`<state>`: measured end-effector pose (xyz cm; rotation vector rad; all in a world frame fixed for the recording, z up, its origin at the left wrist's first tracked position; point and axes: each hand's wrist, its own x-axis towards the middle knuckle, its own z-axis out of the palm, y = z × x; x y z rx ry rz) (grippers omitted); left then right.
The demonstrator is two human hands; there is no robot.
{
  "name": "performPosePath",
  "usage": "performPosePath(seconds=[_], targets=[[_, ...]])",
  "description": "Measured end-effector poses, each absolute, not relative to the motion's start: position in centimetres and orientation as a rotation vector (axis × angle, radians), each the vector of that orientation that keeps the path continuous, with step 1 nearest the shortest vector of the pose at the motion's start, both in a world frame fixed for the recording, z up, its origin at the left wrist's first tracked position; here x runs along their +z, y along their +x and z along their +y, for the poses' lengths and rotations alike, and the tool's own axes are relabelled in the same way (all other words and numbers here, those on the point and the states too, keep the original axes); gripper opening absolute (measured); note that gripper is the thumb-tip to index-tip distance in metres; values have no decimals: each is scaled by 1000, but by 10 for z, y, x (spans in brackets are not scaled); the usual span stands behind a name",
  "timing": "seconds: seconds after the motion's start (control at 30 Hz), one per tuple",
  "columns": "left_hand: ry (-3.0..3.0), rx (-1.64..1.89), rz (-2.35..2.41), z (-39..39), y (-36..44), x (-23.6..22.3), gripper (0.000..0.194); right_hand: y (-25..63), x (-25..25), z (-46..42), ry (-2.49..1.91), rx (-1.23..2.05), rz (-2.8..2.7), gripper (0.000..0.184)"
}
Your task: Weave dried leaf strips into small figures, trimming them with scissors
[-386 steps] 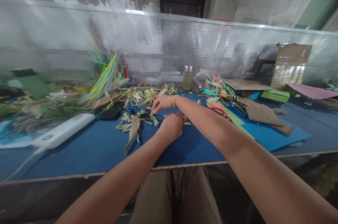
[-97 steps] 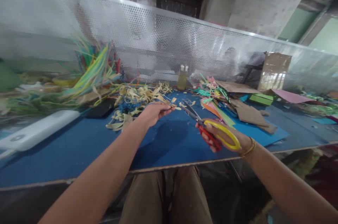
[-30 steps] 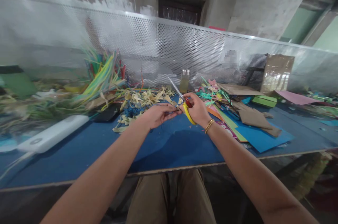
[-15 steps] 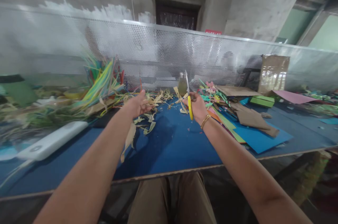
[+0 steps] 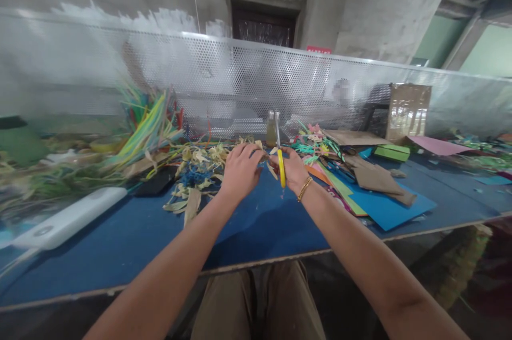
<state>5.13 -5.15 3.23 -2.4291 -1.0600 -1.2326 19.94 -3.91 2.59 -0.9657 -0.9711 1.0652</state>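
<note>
My right hand [image 5: 296, 170] holds yellow-handled scissors [image 5: 282, 172], their blades pointing up and away from me. A pale dried leaf piece [image 5: 272, 170] shows at the fingertips of the same hand. My left hand [image 5: 242, 169] has come up beside it, back of the hand toward me, with its fingers curled onto the leaf piece. The left fingertips are partly hidden, so the exact grip is unclear. More dried leaves [image 5: 193, 204] lie on the blue tabletop [image 5: 260, 233] to the left of my left hand.
A glass jar [image 5: 271, 129] stands behind my hands, before a perforated metal screen [image 5: 260, 73]. Left are colourful strips [image 5: 146, 126], a black flat object [image 5: 156, 182] and a white power strip [image 5: 72, 217]. Right are blue paper [image 5: 394, 209], brown cardboard [image 5: 378, 180] and paper flowers [image 5: 316, 140].
My left hand has moved right from above the dried leaves to meet my right hand, and its fingers have curled in. The scissors stay in my right hand, now more upright.
</note>
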Motion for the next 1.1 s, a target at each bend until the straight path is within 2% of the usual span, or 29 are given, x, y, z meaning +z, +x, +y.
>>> performPosePath(seconds=[0.1,0.2,0.3,0.4,0.57,0.77,0.87,1.0,1.1], targets=[[-2488,-1470,-1085,-42,49,27,19,200,28,-43,-915,1111,-1028,53],[-2560,-2141,-1301,-34,50,20,9,206,31,-42,-887,1053,-1085,49],[-2507,-3024,-1590,-32,52,11,17,213,31,-36,-884,894,-1091,48],[-2315,-3470,-1844,-32,53,5,27,211,26,-31,-864,871,-1123,48],[-2213,-3552,-1967,-32,50,-1,27,197,12,-28,-861,965,-1207,44],[-2420,-3356,-1932,-27,50,-9,24,191,-3,-23,-888,922,-1228,47],[-2490,-3266,-1869,-23,48,-12,28,194,-7,-22,-900,924,-1260,46],[-2463,-3130,-1901,-17,47,-18,30,197,-9,-24,-915,925,-1288,46],[-2329,-3157,-1879,-15,48,-21,28,196,-10,-24,-899,923,-1288,47]])
